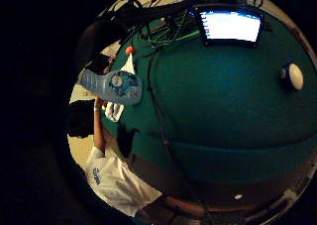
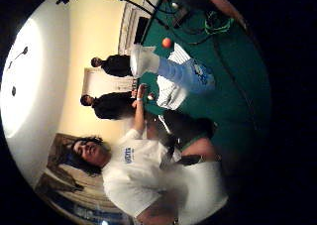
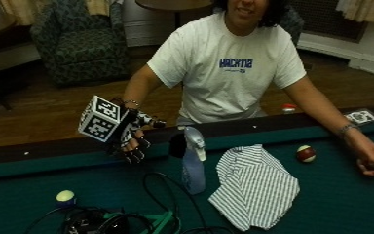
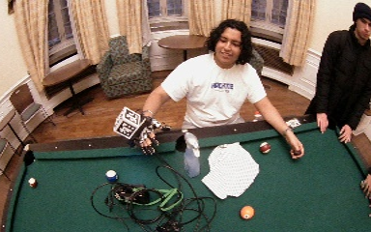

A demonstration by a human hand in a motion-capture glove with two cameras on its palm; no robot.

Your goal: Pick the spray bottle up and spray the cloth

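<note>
A spray bottle (image 3: 193, 163) stands upright on the green tabletop (image 3: 343, 195), touching the striped cloth (image 3: 255, 187); the gloved right hand (image 3: 134, 141), fingers relaxed and empty, hovers nearby and could topple the bottle.

The palm of the black-gloved right hand (image 3: 134, 141) is being hidden in the outside view by its own back, so only the dark fingertips (image 3: 135, 155) are being shown, hanging above the near rail of the green felt pool table (image 3: 343, 195). The printed label on the pale translucent plastic spray bottle (image 3: 193, 168) is being rendered too small to be read. The striped white cloth (image 1: 114, 111) is being largely covered by that bottle in the little-finger-side palm view.
</note>
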